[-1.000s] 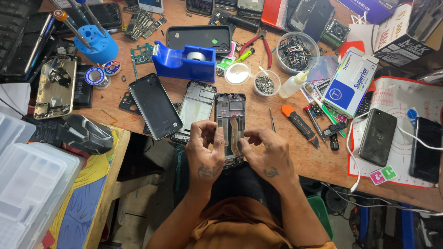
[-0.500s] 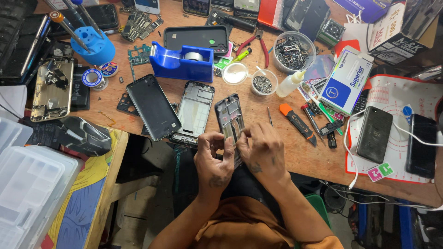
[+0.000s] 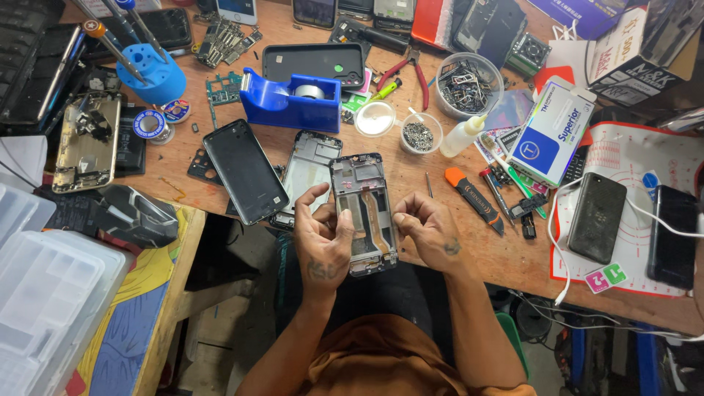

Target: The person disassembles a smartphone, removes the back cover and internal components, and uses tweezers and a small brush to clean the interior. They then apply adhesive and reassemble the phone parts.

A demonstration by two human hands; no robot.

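At the near edge of the wooden workbench (image 3: pixel 506 257), straight ahead of the person, an opened phone frame (image 3: pixel 363 213) lies with its long axis running near to far, its near end overhanging the edge toward the lap. The left hand (image 3: pixel 323 238) sits against the frame's left side, thumb and forefinger curled over its left rim and gripping it; the other fingers are loosely bent. The right hand (image 3: pixel 429 235) is just beside the frame's right side, its fingers drawn together as if pinching something small, though what it pinches, if anything, is too small to tell. Both hands are level with the frame's near half, so the frame lies between them; the left is in contact, the right close beside the rim and perhaps just short of touching.

To the left of the frame, a second bare frame (image 3: pixel 308 172) lies almost parallel, and farther left a black phone (image 3: pixel 244 170) lies tilted. To the right, well apart from the right hand, an orange-capped tool (image 3: pixel 473 198) lies slanted on the wood. Farther off stand a blue tape dispenser (image 3: pixel 290 99) and a small dish of screws (image 3: pixel 419 134).
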